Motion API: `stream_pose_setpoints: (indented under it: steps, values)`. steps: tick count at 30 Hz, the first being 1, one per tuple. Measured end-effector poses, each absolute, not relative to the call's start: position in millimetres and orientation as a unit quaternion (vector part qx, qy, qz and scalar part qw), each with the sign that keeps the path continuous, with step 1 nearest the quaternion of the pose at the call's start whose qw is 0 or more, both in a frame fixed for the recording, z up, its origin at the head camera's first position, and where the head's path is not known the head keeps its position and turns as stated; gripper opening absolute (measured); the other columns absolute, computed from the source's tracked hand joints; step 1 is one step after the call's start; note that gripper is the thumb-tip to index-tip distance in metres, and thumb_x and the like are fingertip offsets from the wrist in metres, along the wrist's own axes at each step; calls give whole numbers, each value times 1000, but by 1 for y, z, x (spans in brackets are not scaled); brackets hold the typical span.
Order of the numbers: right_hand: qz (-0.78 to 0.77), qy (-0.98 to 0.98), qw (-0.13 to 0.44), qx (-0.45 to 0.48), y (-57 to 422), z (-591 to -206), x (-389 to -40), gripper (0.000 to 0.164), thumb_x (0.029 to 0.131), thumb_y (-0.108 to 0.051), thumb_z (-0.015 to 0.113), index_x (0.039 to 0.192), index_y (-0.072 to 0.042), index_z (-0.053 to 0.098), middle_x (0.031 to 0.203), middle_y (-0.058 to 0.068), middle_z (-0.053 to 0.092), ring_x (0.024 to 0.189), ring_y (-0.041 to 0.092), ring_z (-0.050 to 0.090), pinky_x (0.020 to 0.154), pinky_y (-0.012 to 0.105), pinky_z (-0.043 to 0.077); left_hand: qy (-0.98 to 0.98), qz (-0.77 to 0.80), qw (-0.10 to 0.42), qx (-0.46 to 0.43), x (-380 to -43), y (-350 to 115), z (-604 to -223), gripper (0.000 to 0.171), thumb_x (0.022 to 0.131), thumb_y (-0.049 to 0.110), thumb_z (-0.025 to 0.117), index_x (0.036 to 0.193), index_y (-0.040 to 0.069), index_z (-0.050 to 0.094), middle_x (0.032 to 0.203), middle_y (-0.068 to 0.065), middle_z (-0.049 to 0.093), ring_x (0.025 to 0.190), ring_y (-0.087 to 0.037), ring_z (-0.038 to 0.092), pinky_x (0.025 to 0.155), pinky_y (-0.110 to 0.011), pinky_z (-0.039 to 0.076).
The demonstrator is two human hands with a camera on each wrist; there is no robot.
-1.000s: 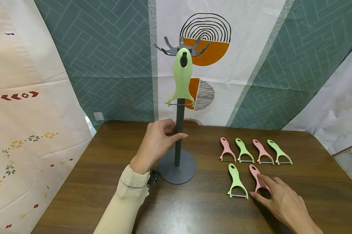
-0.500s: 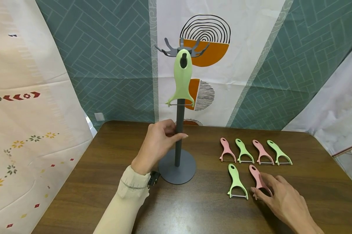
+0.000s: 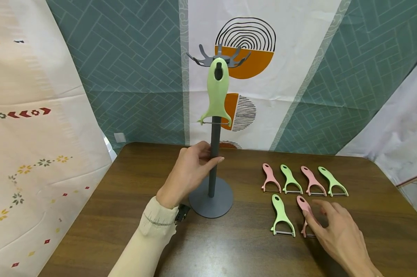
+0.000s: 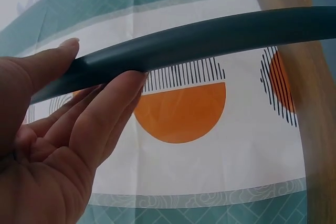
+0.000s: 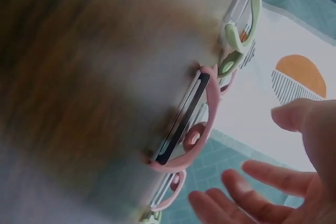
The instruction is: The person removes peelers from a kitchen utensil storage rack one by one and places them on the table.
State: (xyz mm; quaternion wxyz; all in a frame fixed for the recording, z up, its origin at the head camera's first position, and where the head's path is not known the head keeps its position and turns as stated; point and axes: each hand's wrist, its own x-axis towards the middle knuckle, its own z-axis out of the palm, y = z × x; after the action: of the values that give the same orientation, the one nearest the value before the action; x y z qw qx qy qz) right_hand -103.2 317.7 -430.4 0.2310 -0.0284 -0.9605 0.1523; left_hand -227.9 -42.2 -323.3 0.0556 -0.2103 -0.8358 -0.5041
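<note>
My left hand [image 3: 185,173] grips the dark grey pole [image 3: 214,146] of an upright stand; in the left wrist view, thumb and fingers lie on either side of the pole [image 4: 184,43]. A light green peeler [image 3: 217,94] hangs by its handle hole from a front hook of the stand. Over a pink peeler [image 3: 302,203] lying on the table hovers my right hand [image 3: 341,231], partly covering it in the head view. From the right wrist, the hand [image 5: 310,192] shows spread fingers, apart from the pink peeler [image 5: 213,100]. A green peeler [image 3: 279,211] lies just left.
Behind these, a row of pink and green peelers [image 3: 311,179] lies on the brown wooden table [image 3: 132,231]. The stand's round base [image 3: 201,204] sits mid-table, its ring of hooks [image 3: 241,61] at the top. Patterned cloth [image 3: 142,77] hangs behind the table.
My right hand's fingers have moved apart and away from the pink peeler, shifting slightly right. The left hand keeps its grip on the pole. The view has shifted slightly.
</note>
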Motion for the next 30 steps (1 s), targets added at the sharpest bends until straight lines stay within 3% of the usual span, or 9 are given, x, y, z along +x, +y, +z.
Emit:
stream_pose_setpoints:
  steps: [4,7,12,15,19,22,26,30]
  values:
    - [175,-948,263,-32,313,-424,-104,33,92,-35,74,115,-11,69,100,12,68,94,35,62,72,54,46,-840,-494,60,-217,-227,-43,-321,27,97,28,72,118,11,67,107,-5,77,92,-14,77,82,-31,62]
    - [189,-937,293,-28,308,-421,-105,27,90,-29,77,110,-12,70,98,7,68,89,30,64,72,39,46,-838,-492,76,-222,-227,-43,-319,30,98,27,70,123,11,65,110,-5,77,96,-15,77,84,-31,62]
    - [227,-907,354,4,298,-418,-108,21,83,-18,81,101,-15,73,94,1,69,79,7,61,73,18,43,-824,-507,85,-240,-225,-43,-314,34,100,23,68,129,7,62,115,-10,76,103,-18,76,88,-31,61]
    - [254,-885,388,41,292,-414,-110,21,80,-11,81,99,-11,74,94,3,69,83,-6,54,76,12,43,-817,-514,85,-246,-225,-43,-311,39,101,20,66,137,6,59,119,-12,75,105,-21,76,90,-34,60]
    - [286,-862,412,72,285,-409,-114,23,80,-5,80,102,-7,74,96,6,69,88,-14,51,81,5,42,-817,-512,89,-250,-225,-44,-311,52,101,16,65,150,6,49,121,-14,75,106,-24,75,92,-37,60]
    - [307,-851,420,76,280,-405,-116,24,81,-2,78,104,-5,73,97,8,69,89,-15,53,83,2,43,-811,-516,93,-259,-225,-44,-312,45,101,13,64,145,7,55,120,-12,75,105,-23,75,92,-37,60]
    - [329,-838,427,89,274,-402,-119,21,83,0,74,104,-2,72,95,9,68,92,-10,56,85,2,44,-793,-535,96,-275,-226,-44,-312,27,100,10,65,126,6,68,114,-10,77,103,-22,76,90,-35,60]
    - [346,-822,440,109,265,-399,-123,22,82,3,73,103,-1,72,95,9,67,95,-6,57,87,4,44,-778,-555,100,-277,-227,-44,-313,22,97,6,68,119,5,71,110,-12,78,101,-26,76,90,-33,60]
